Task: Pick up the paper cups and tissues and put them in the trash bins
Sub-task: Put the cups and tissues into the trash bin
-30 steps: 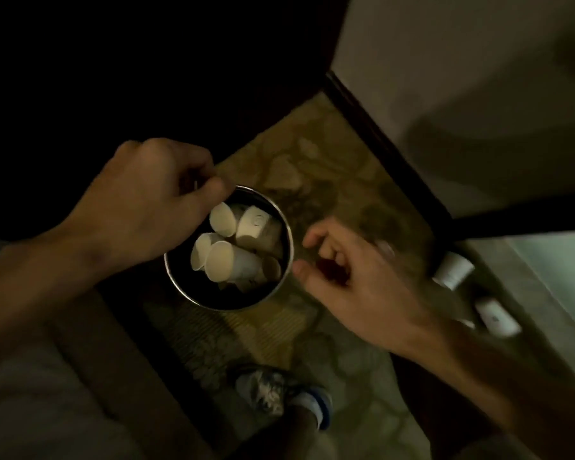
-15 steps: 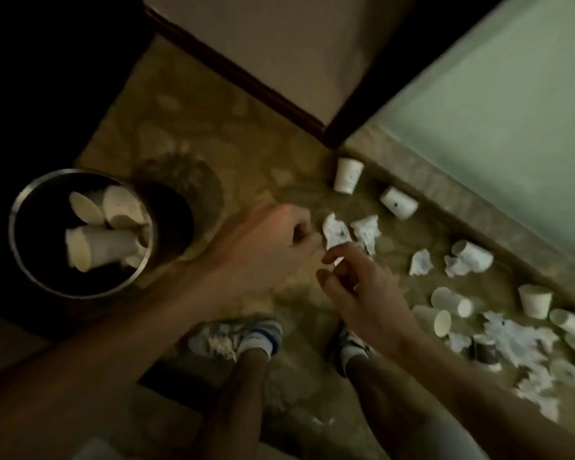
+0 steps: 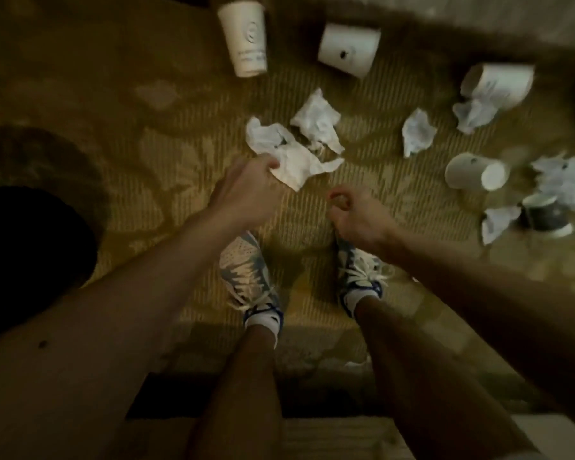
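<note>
My left hand (image 3: 249, 190) pinches the edge of a crumpled white tissue (image 3: 296, 161) lying on the carpet. A second tissue (image 3: 317, 119) lies just beyond it. My right hand (image 3: 352, 214) hovers to the right with fingers curled and nothing in them. White paper cups are scattered ahead: one upside down (image 3: 246, 41), one on its side (image 3: 349, 49), another (image 3: 498, 83) by the step, and one (image 3: 475, 172) to the right. More tissues (image 3: 417, 131) (image 3: 568, 180) lie among them. The bin is a dark shape (image 3: 30, 247) at the left edge.
My two feet in white and blue trainers (image 3: 249, 280) (image 3: 362, 277) stand on the patterned carpet just below my hands. A dark-printed cup (image 3: 545, 214) lies at the right. A raised step edge (image 3: 478, 38) runs along the top right.
My view swung from the bin to the littered floor and dropped closer. My left hand left the bin rim and took hold of the tissue; my right hand came along.
</note>
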